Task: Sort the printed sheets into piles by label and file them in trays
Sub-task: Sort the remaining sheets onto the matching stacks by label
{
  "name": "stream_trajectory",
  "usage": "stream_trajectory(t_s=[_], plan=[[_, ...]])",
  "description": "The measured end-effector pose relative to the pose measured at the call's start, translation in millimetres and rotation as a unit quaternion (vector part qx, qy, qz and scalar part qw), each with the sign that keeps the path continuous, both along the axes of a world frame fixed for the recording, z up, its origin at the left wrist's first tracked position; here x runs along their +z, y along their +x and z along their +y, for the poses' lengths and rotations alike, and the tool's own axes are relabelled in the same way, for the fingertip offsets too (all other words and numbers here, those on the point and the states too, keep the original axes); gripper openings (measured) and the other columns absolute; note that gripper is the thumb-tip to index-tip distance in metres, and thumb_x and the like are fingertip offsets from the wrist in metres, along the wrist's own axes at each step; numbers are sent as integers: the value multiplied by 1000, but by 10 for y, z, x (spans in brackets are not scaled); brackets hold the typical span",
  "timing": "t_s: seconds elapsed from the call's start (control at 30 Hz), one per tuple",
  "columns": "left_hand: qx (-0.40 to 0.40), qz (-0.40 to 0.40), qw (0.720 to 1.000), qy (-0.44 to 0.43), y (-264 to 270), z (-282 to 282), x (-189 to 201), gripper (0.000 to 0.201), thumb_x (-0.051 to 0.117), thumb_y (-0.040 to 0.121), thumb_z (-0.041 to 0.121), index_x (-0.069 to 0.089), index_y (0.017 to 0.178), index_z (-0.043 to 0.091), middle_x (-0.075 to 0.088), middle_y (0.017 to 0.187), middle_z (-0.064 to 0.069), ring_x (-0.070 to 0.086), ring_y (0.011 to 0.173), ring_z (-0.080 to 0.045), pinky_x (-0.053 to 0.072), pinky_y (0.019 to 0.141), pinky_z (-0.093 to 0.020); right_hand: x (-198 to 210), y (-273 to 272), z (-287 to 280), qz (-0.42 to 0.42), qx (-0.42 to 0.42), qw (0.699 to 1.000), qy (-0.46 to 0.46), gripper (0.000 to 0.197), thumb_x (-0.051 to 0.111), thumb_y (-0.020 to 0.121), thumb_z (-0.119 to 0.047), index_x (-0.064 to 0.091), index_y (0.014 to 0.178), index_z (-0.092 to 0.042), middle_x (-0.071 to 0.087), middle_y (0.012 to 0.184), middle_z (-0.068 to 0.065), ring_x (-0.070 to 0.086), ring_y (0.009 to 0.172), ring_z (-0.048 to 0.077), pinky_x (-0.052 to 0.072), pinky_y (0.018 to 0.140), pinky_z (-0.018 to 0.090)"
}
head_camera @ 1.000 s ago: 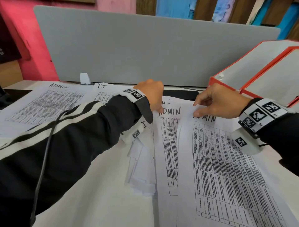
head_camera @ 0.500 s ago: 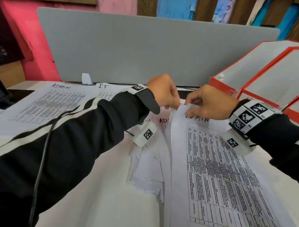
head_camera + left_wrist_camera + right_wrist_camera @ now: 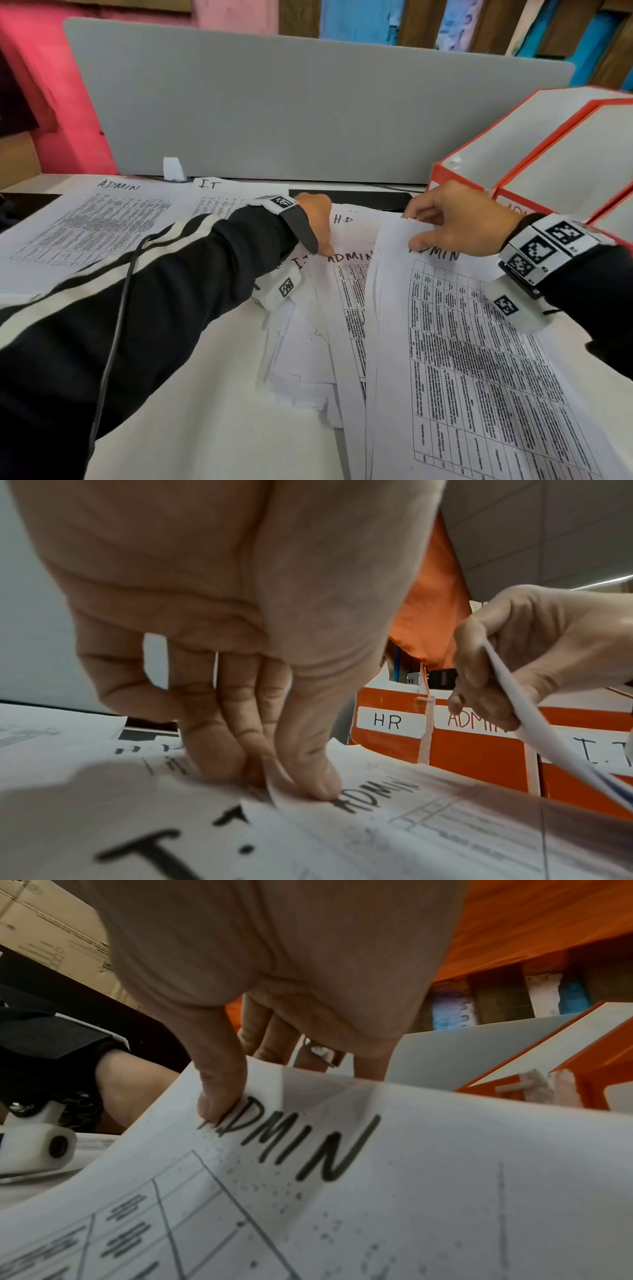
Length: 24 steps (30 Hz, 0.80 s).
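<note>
My right hand point(image 3: 411, 230) pinches the top edge of a printed sheet headed ADMIN point(image 3: 479, 359), thumb on the heading point(image 3: 219, 1104), and holds that edge raised off the mixed stack. Under it lies a second ADMIN sheet point(image 3: 352, 291). My left hand point(image 3: 274, 780) pinches that sheet's top left corner between thumb and fingers, low against the stack. Sheets headed I.T point(image 3: 301, 263) and H.R point(image 3: 344, 219) stick out of the same stack. Orange trays point(image 3: 513, 161) stand at the right, labelled HR point(image 3: 387, 721), ADMIN and I.T.
Sorted piles lie at the back left: an ADMIN pile point(image 3: 102, 219) and an I.T pile point(image 3: 219, 195). A grey divider panel point(image 3: 308, 113) closes off the back of the desk. A black cable point(image 3: 113, 342) runs along my left sleeve.
The hands, close together at the raised sheet edge half a second ago, have parted. The left dropped onto the lower ADMIN sheet; the right moved right with the top sheet.
</note>
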<state>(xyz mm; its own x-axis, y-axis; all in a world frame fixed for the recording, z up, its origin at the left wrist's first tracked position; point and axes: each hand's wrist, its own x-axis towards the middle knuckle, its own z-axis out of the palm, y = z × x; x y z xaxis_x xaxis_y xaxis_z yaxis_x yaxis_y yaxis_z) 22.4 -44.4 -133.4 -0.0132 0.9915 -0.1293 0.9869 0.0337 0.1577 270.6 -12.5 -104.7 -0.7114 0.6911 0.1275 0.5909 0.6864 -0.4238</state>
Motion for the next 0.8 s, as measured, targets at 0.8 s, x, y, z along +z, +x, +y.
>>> stream_trajectory(t_s=[0.8], plan=[[-117, -264, 951, 110, -18, -184, 178, 6, 74, 86, 7, 78, 88, 12, 74, 70, 2, 64, 57, -1, 54, 64, -12, -38, -387, -11, -1, 28, 999, 38, 16, 82, 82, -12, 72, 89, -23, 74, 101, -3, 68, 93, 16, 55, 90, 42]])
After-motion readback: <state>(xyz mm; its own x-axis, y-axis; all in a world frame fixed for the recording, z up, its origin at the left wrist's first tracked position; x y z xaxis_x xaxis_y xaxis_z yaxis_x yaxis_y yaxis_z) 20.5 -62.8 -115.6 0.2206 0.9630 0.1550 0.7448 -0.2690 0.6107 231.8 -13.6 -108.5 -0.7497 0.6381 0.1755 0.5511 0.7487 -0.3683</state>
